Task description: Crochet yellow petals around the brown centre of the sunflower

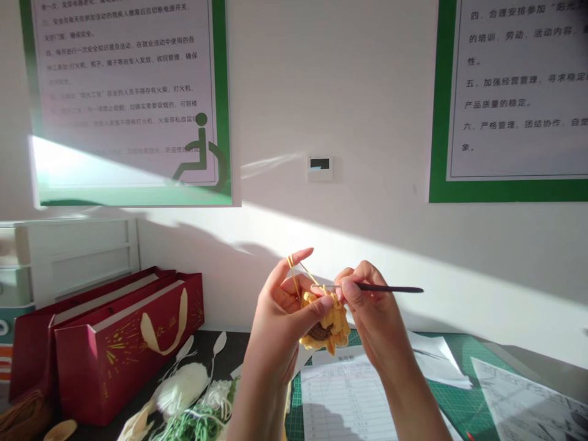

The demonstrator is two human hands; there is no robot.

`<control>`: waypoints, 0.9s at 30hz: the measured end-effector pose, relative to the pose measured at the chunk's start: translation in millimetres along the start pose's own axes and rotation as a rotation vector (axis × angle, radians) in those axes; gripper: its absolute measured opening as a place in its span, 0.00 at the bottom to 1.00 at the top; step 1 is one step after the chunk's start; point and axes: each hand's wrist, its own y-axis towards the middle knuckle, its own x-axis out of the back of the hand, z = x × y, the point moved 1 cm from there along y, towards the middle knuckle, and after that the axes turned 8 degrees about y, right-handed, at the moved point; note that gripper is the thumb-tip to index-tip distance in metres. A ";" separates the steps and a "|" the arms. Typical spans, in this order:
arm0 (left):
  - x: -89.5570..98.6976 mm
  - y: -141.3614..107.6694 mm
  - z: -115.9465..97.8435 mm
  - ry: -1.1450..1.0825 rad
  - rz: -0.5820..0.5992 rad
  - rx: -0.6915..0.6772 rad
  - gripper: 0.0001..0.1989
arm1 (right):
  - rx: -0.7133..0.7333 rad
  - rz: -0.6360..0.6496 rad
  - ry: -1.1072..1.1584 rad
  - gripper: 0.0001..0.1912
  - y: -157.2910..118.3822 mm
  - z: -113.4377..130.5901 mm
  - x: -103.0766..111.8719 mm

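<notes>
A yellow crochet piece with a brown centre point(337, 321) is held up at the middle of the view. My left hand point(287, 306) pinches its upper edge with the thumb, and yellow yarn loops round the raised index finger and runs down to the piece. On the right, my right hand point(367, 300) grips a crochet hook with a dark handle point(395, 288). The hook's thin metal shaft points left, at the top of the piece, where the yarn meets it. Its very tip is too small to make out.
Red gift bags point(124, 343) stand at the left beside white drawers point(87, 257). White and green yarn point(184, 389) lies near them. Printed sheets point(344, 398) rest on a green cutting mat point(463, 398). Framed notices hang on the wall.
</notes>
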 end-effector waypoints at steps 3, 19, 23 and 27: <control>-4.0 -2.6 1.7 0.031 -0.046 -0.039 0.36 | 0.152 0.024 -0.145 0.05 -2.1 2.2 9.5; 11.7 6.4 5.4 -0.140 0.219 0.186 0.37 | 0.163 -0.086 0.148 0.07 -4.8 -2.2 -1.4; 15.2 7.1 2.4 -0.111 0.256 0.154 0.30 | 0.033 -0.079 0.219 0.13 -2.9 4.7 -2.1; 11.6 4.8 -0.8 -0.067 0.168 0.107 0.30 | -0.074 0.019 0.134 0.16 -0.7 2.1 -7.6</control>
